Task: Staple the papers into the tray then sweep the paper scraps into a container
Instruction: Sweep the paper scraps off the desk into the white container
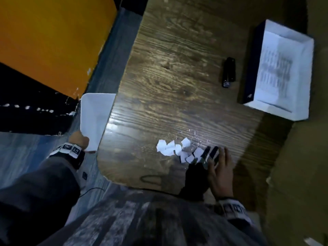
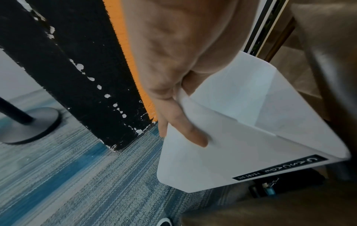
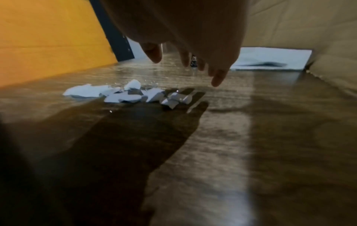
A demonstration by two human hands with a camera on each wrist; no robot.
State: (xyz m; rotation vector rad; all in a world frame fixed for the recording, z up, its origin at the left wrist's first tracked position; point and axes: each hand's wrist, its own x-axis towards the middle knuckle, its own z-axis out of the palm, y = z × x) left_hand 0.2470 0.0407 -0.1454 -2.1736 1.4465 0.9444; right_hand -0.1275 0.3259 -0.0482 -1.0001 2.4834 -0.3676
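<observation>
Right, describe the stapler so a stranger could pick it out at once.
Start at the wooden table and look to its far right, where a white tray holds printed papers. The stapler lies on the wood just left of that tray. It is the only small black oblong thing there; the paper scraps nearer the person are white.
</observation>
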